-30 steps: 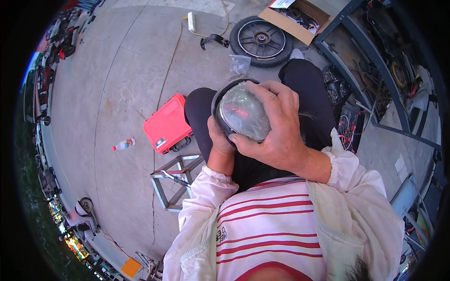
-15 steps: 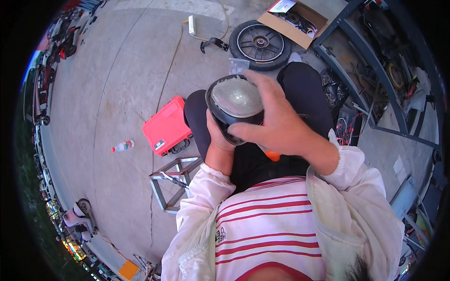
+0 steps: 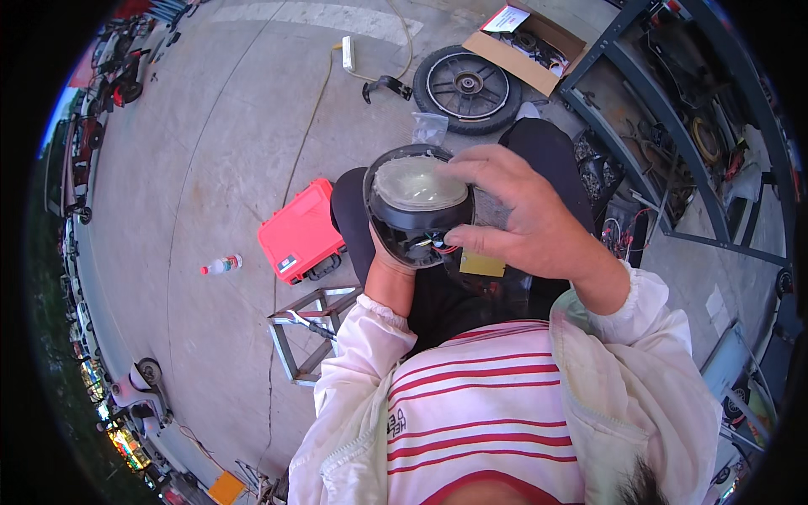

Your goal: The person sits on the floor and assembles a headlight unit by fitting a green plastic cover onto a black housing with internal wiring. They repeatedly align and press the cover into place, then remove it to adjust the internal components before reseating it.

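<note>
Over my lap is a rounded headlight, with a cloudy clear lens set in a black housing. Coloured wires show in the housing's open lower part. My left hand grips the headlight from below, most of its fingers hidden behind it. At the right side, my right hand has fingers and thumb spread wide. Its fingertips are at the lens edge and its thumb tip is close to the wires. A flat yellow piece shows below my right thumb.
On the floor to the left are a red hard case, a plastic bottle and a metal frame. Ahead lie a tyred wheel, a cardboard box of parts and a power strip. A metal rack stands right.
My right hand has moved slightly right, its fingers opening off the headlight. More of the housing and its wires now show. The yellow piece has come into sight where something orange showed.
</note>
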The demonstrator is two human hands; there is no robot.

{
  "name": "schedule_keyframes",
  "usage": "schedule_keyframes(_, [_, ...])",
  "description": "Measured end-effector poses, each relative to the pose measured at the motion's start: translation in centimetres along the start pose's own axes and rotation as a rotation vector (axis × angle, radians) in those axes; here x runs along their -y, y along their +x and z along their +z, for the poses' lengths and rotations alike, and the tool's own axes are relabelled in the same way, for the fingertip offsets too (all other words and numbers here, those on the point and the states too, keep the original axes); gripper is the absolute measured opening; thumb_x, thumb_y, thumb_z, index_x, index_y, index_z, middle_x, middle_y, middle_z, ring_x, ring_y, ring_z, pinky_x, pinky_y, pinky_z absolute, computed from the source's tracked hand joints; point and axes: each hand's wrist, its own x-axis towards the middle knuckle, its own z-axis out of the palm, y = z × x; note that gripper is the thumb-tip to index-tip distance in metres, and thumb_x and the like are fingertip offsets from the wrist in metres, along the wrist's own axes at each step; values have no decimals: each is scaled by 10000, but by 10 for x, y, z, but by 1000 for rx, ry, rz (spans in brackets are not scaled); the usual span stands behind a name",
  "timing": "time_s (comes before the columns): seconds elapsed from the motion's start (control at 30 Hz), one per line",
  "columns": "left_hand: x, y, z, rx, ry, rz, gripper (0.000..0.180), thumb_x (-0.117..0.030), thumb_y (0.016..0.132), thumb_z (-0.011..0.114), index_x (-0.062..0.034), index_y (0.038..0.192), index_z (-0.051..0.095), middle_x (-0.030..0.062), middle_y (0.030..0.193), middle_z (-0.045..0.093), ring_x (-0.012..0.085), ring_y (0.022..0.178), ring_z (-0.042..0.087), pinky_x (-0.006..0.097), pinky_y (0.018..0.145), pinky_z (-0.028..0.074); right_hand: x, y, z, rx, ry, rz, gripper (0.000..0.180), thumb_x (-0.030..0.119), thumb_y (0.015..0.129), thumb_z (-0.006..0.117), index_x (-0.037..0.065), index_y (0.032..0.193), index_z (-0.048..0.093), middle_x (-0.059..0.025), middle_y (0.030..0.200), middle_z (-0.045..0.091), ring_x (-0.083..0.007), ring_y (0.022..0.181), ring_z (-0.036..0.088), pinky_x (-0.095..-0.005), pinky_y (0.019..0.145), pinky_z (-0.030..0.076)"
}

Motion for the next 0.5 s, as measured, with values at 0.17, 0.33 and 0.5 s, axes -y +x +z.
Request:
schedule_keyframes(0.17, [6, -12, 35, -178, 460, 165, 689, -518, 959, 348, -4, 1402, 471, 196, 1368, 558, 338, 1236, 564, 452, 1059, 454, 14, -5, 12, -61, 22, 344, 529, 320, 832, 777, -42, 1136, 539, -175, 940, 606, -326, 886, 635, -416, 791, 509])
schedule_keyframes(0.33, [4, -21, 44, -79, 547, 306, 776, -584, 882, 440, -7, 1401, 486, 195, 1355, 572, 351, 1231, 572, 471, 1055, 458, 0, -22, 31, -103, 462, 681, 571, 358, 883, 749, -89, 1100, 468, -131, 832, 594, -191, 696, 643, -330, 575, 537])
schedule_keyframes(0.5, [2, -23, 45, -6, 448, 285, 848, -638, 852, 447, -3, 1414, 474, 203, 1367, 565, 358, 1251, 562, 487, 1061, 451, 8, -33, 43, -66, 936, 902, 602, 360, 887, 751, -104, 1138, 460, -127, 902, 597, -124, 609, 610, -245, 463, 512])
